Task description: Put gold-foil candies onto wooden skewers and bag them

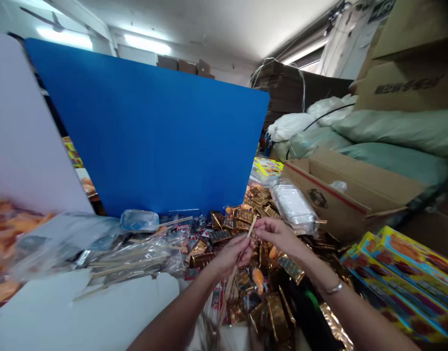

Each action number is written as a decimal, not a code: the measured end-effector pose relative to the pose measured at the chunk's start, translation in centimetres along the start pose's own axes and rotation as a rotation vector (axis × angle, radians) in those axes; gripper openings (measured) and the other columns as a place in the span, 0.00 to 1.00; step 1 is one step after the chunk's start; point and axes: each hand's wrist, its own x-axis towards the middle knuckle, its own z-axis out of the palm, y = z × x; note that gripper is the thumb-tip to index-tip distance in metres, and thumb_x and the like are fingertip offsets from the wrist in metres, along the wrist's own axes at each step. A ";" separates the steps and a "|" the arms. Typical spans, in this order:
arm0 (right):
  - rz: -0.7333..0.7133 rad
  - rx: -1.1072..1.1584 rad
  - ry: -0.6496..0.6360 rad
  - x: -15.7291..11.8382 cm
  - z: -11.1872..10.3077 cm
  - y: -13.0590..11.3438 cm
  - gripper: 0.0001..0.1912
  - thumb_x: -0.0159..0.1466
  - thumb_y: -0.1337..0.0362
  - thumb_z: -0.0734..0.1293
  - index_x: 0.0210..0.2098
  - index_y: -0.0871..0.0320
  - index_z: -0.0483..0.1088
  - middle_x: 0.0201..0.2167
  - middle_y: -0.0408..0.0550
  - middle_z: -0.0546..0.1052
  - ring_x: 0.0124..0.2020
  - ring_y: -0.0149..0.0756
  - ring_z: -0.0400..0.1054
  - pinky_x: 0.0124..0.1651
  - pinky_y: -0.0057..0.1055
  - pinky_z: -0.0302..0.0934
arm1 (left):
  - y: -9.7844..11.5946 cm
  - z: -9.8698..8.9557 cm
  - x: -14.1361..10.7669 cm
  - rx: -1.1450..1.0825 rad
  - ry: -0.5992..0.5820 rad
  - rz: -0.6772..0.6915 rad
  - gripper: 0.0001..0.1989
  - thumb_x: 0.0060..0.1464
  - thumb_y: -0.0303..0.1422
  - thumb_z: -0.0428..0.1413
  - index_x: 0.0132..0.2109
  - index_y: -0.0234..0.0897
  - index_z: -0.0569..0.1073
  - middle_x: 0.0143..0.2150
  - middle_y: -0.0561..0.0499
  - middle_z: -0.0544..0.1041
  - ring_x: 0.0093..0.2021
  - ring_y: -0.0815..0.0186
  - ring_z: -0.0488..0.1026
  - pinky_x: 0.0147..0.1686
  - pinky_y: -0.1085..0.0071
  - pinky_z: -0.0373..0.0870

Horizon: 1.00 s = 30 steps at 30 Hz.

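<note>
Thin wooden stick (252, 226), pale and bare, tilted with the upper tip leaning right, sitting low and just right of centre in the frame, right over a heap of gold foil packets (246, 287). Lower end running down toward the bottom edge, kinda lost in the clutter there.

Right hand (278, 236) up near the top of the stick, fingers (259, 230) pinched shut on it, no gap. Metal bangle (332, 288) on that wrist. Left hand (231, 256) lower down, fingers (245, 249) curled closed around the shaft, exact grip hard to make out from this angle.

Left of the hands, a bundle of wooden sticks (136, 258) in clear plastic, lying on the white worktop (81, 307), with a small clear tub (139, 220) just behind. Right behind the hands, a bag of white packs (293, 207) on top of the gold heap, then an open cardboard box (330, 195). Stack of bright printed boxes (403, 278) at lower right, close to the right forearm.

Room to move mostly above the hands, a pocket of air up to the tall blue board (147, 131), whose bottom edge drops behind the pile. White board (26, 122) at upper left, bagged orange snacks (4, 243) along the left edge, pale green sacks (392, 136) at upper right.
</note>
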 end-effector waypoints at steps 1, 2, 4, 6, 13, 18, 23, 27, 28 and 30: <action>-0.019 -0.032 0.102 -0.6 0.0 0.3 0.12 0.57 0.59 0.67 0.37 0.61 0.69 0.27 0.43 0.74 0.28 0.32 0.68 0.35 0.30 0.62 | 0.1 0.2 0.0 0.040 -0.001 0.000 0.21 0.54 0.50 0.54 0.37 0.34 0.67 0.16 0.61 0.60 0.14 0.77 0.50 0.17 0.76 0.44; -0.046 -0.082 0.223 -1.3 0.1 0.4 0.12 0.57 0.59 0.67 0.37 0.60 0.69 0.27 0.43 0.73 0.28 0.32 0.67 0.34 0.30 0.61 | 0.2 0.5 0.0 0.087 0.004 0.001 0.22 0.54 0.51 0.53 0.38 0.33 0.68 0.16 0.61 0.61 0.13 0.77 0.51 0.16 0.76 0.44; -0.090 -0.207 0.459 -2.6 0.2 0.5 0.12 0.57 0.59 0.66 0.37 0.60 0.69 0.26 0.44 0.73 0.27 0.33 0.66 0.31 0.30 0.60 | 0.2 1.0 -0.1 0.175 0.024 0.000 0.26 0.54 0.53 0.51 0.41 0.31 0.70 0.16 0.60 0.63 0.13 0.77 0.52 0.16 0.77 0.44; -0.101 -0.270 0.591 -3.9 0.6 0.4 0.12 0.57 0.59 0.65 0.37 0.59 0.69 0.26 0.44 0.72 0.26 0.34 0.65 0.30 0.29 0.59 | 0.1 1.7 -0.3 0.214 0.022 -0.016 0.27 0.55 0.53 0.51 0.45 0.30 0.70 0.18 0.58 0.67 0.13 0.77 0.54 0.15 0.77 0.44; -0.034 -0.157 0.520 -7.6 1.8 -1.6 0.08 0.56 0.61 0.66 0.33 0.59 0.68 0.23 0.41 0.71 0.24 0.32 0.64 0.29 0.28 0.59 | 0.0 5.0 -1.9 0.241 -0.065 0.001 0.25 0.54 0.45 0.56 0.54 0.36 0.67 0.27 0.55 0.72 0.17 0.76 0.63 0.17 0.79 0.54; -0.059 -0.098 0.425 -9.6 1.9 -3.0 0.08 0.57 0.60 0.67 0.32 0.58 0.67 0.24 0.40 0.70 0.25 0.31 0.64 0.29 0.27 0.59 | 1.0 7.6 -3.3 0.126 -0.075 0.007 0.19 0.54 0.44 0.56 0.43 0.31 0.72 0.31 0.48 0.76 0.28 0.67 0.73 0.29 0.72 0.67; -0.206 -0.407 0.512 -11.5 2.8 -4.6 0.05 0.62 0.62 0.64 0.33 0.58 0.69 0.28 0.45 0.73 0.30 0.34 0.67 0.34 0.30 0.62 | 1.5 9.0 -4.1 0.091 -0.033 -0.058 0.20 0.52 0.45 0.56 0.40 0.30 0.73 0.28 0.47 0.76 0.25 0.66 0.73 0.28 0.73 0.65; -0.424 -0.870 0.408 -12.6 3.2 -5.8 0.10 0.66 0.66 0.61 0.40 0.54 0.74 0.40 0.51 0.75 0.43 0.40 0.68 0.46 0.36 0.62 | 2.2 9.7 -4.8 0.125 -0.086 -0.051 0.17 0.53 0.43 0.55 0.38 0.31 0.73 0.30 0.47 0.76 0.27 0.67 0.72 0.31 0.72 0.66; -0.439 -0.927 0.384 -12.8 3.2 -6.0 0.10 0.66 0.66 0.61 0.41 0.54 0.74 0.40 0.50 0.76 0.43 0.39 0.68 0.46 0.37 0.61 | 2.5 9.9 -5.0 0.150 -0.117 -0.030 0.15 0.54 0.42 0.54 0.37 0.31 0.73 0.31 0.48 0.76 0.28 0.67 0.72 0.33 0.72 0.66; -0.439 -0.954 0.365 -13.1 3.2 -6.3 0.10 0.67 0.66 0.60 0.41 0.54 0.74 0.39 0.50 0.76 0.41 0.38 0.68 0.45 0.35 0.62 | 3.2 10.1 -5.5 0.253 -0.180 0.052 0.14 0.57 0.39 0.51 0.36 0.32 0.73 0.32 0.49 0.75 0.31 0.67 0.71 0.35 0.72 0.66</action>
